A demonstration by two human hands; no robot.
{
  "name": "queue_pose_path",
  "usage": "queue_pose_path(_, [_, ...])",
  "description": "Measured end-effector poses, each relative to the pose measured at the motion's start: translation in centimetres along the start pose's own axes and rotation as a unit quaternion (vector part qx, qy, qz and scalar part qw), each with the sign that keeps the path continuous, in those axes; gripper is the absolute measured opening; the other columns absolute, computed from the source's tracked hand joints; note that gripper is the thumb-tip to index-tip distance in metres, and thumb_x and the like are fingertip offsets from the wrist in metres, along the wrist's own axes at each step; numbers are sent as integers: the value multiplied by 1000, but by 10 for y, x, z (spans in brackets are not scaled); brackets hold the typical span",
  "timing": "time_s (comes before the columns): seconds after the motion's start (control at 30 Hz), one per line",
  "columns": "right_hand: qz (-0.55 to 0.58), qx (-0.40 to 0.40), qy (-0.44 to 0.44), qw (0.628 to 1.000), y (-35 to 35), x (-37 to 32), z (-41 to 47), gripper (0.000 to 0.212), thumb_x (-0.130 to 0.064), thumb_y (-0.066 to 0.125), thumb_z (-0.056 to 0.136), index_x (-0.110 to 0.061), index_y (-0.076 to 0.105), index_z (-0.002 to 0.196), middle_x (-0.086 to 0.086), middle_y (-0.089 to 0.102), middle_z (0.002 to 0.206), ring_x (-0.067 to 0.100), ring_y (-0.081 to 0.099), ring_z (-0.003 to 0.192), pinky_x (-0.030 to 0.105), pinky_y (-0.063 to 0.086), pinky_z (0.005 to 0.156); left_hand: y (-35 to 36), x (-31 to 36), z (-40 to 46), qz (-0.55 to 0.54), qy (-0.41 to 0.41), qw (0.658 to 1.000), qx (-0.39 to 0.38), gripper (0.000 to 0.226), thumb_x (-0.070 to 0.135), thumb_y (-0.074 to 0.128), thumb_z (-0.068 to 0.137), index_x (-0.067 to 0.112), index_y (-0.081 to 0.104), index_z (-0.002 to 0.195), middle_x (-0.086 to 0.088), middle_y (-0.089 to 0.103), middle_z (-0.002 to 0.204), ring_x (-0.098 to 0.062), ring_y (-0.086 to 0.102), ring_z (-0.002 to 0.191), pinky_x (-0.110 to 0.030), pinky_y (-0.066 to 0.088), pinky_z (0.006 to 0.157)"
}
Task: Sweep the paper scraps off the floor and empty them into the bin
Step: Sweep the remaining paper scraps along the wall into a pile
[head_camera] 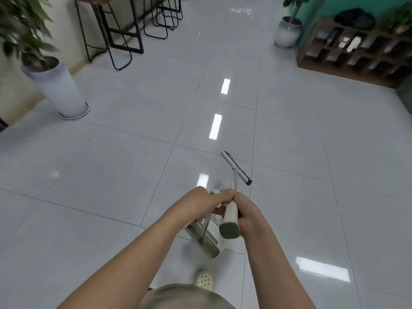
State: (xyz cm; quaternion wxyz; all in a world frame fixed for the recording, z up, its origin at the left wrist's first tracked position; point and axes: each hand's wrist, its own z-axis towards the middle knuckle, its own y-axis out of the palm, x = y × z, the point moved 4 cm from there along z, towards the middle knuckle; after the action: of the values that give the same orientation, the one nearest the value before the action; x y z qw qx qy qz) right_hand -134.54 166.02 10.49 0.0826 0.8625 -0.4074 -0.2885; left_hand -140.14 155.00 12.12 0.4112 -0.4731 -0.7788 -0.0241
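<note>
**mop_or_not:** So which step is this? Looks to me like nothing has been swept yet. The paper scraps (242, 11) sit in a small white pile way up the tiled floor (111, 163), well apart from the person and between the bar stools (116, 30) and the potted plant (288, 30) by the cubby shelf (356, 47).

**tilefan88:** Agreed, I'd call it the carry-the-tools stage. The right hand (247, 210) is wrapped around the broom handle (230, 216), the cream grip with the green cap. The left hand (205, 202) is curled around what I take to be the dustpan's handle, though the exact grip is half hidden behind the knuckles. Both hands are touching each other, right in front of the body.

**mop_or_not:** Which way is the broom pointing?

**tilefan88:** The long axis runs from the green cap near the camera, forward and down to the broom head (236, 168). The head sits crosswise to the pole, slanting from upper left to lower right, bristles on the far side. I can't tell if it's touching the tile or just above it. The dustpan (204, 239) hangs below the hands, above a sandalled foot (204, 279).

**mop_or_not:** Next move?

**tilefan88:** My guess: walk up to the pile, set the pan down just beside it, then free the broom for short strokes. No bin in sight, so that needs finding too.
</note>
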Motion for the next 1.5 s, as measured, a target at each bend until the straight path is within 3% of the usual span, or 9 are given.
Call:
queue_pose_path(0.1, [-29, -40, 28, 998, 27, -64, 38, 29, -22, 65, 92, 5, 67, 102, 16, 66, 82, 17, 63, 41, 28, 53, 39, -34, 34, 54, -84, -13, 995, 52, 69, 83, 53, 81, 15, 66, 82, -2, 53, 58, -18, 47, 49, -26, 40, 52])
queue_pose_path(0.23, [-86, -52, 41, 994, 60, -150, 102, 29, -15, 64, 90, 3, 62, 113, 22, 64, 113, 13, 60, 41, 21, 45, 34, -79, 71, 125, -179, -4, 978, 106, 55, 70, 61, 87, 16, 65, 76, -3, 49, 55, -18, 45, 45, -24, 39, 47])
queue_pose_path(0.43, [-246, 1, 14, 969, 131, -299, 211, 4, -2, 55, 83, -2, 57, 80, 5, 53, 53, 9, 47, 37, 18, 44, 36, -169, 144, 282, -265, 25, 953, 142, 35, 39, 75, 87, 4, 73, 87, -5, 49, 60, -18, 42, 45, -25, 36, 45])
queue_pose_path(0.6, [-287, 35, -63, 955, 199, -447, 283, 6, 6, 53, 82, 2, 57, 79, 12, 53, 63, 13, 43, 36, 19, 37, 34, -249, 254, 408, -249, 67, 951, 171, 26, 26, 71, 86, 14, 66, 64, 9, 48, 44, -18, 43, 45, -24, 36, 44])
queue_pose_path(0.77, [-171, 14, -104, 980, 248, -580, 348, 6, 1, 58, 86, 5, 61, 89, 13, 61, 70, 12, 46, 38, 19, 38, 34, -318, 362, 512, -251, 123, 935, 220, 25, 25, 69, 92, 16, 70, 69, 13, 54, 45, -14, 51, 48, -26, 41, 51])
queue_pose_path(0.87, [3, -87, -9, 996, 273, -643, 400, 15, -15, 70, 85, -4, 63, 91, 7, 56, 71, 11, 50, 39, 19, 45, 35, -368, 418, 590, -245, 137, 927, 247, 31, 27, 66, 94, 14, 69, 66, -1, 59, 51, -17, 53, 48, -28, 40, 44])
queue_pose_path(1.07, [233, -165, 78, 955, 299, -811, 518, 16, -26, 55, 98, -11, 49, 95, 2, 39, 56, 9, 35, 32, 17, 33, 27, -456, 527, 759, -260, 112, 904, 320, 39, 34, 65, 95, 15, 57, 63, 2, 53, 50, -23, 50, 50, -28, 42, 51])
queue_pose_path(1.2, [215, -142, 93, 962, 323, -942, 585, 23, -8, 52, 88, -13, 39, 70, -1, 36, 45, 9, 37, 27, 10, 35, 35, -493, 599, 843, -239, 107, 900, 347, 33, 34, 63, 97, 13, 65, 72, -1, 61, 58, -23, 55, 53, -23, 39, 45])
queue_pose_path(1.5, [84, -79, 47, 992, 391, -1166, 756, 27, -1, 45, 97, -14, 37, 73, -1, 34, 46, 7, 33, 29, 14, 30, 28, -598, 728, 1057, -175, 114, 920, 331, 47, 37, 62, 98, 14, 47, 60, 4, 46, 52, -15, 40, 50, -28, 31, 48])
